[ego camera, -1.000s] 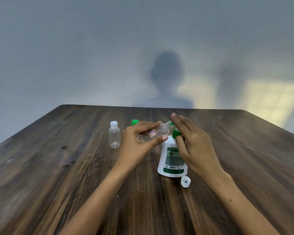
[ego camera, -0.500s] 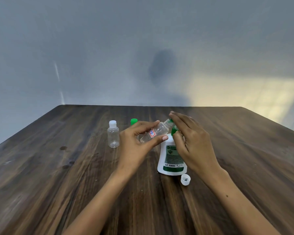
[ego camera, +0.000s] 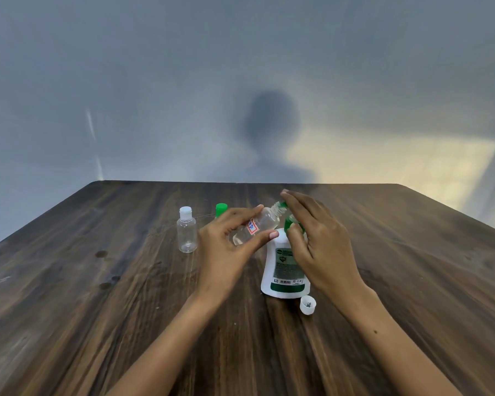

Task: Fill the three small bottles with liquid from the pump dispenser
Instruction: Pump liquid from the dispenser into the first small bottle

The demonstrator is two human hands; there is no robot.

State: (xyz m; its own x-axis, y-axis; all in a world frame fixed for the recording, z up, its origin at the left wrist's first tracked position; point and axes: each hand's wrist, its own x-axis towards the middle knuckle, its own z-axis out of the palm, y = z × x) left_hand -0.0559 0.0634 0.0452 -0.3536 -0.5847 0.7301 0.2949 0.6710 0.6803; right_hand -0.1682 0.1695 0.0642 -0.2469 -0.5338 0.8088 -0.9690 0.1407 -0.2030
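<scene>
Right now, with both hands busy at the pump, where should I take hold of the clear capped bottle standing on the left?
Grip the clear plastic bottle with the white cap around its round body, below the shoulder, coming from its left side. It stands upright on the wooden table with bare space there; the left hand and a green-capped bottle crowd its right.

A dark brown wooden tabletop (ego camera: 69, 295) with long streaks fills the bottom. Behind it stands a plain grey-blue wall (ego camera: 126, 81). A dark shadow (ego camera: 270, 132) falls on it. A blurry yellow patch of light (ego camera: 429, 167), maybe from a window, glows at the right.
</scene>
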